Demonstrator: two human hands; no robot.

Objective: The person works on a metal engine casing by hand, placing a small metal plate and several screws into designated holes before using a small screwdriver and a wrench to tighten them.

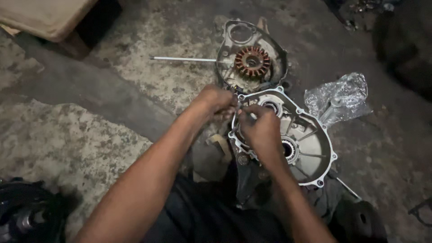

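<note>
A silver metal engine case cover (pixel 310 148) lies open side up on the concrete floor in front of me, with round bearing seats inside. My left hand (pixel 216 101) is at its upper left rim, fingers pinched together on something small that I cannot make out. My right hand (pixel 258 128) rests over the cover's left part, its fingers closed on a small light-coloured piece near the rim. Just behind lies a second cover (pixel 274 72) holding a copper-wound stator coil (pixel 252 61).
A thin metal rod (pixel 184 59) lies on the floor left of the stator cover. A crumpled clear plastic bag (pixel 339 96) with a metal part in it sits to the right. Dark round parts sit at bottom left (pixel 22 216) and bottom right (pixel 360 220). A cushion (pixel 45 18) is at top left.
</note>
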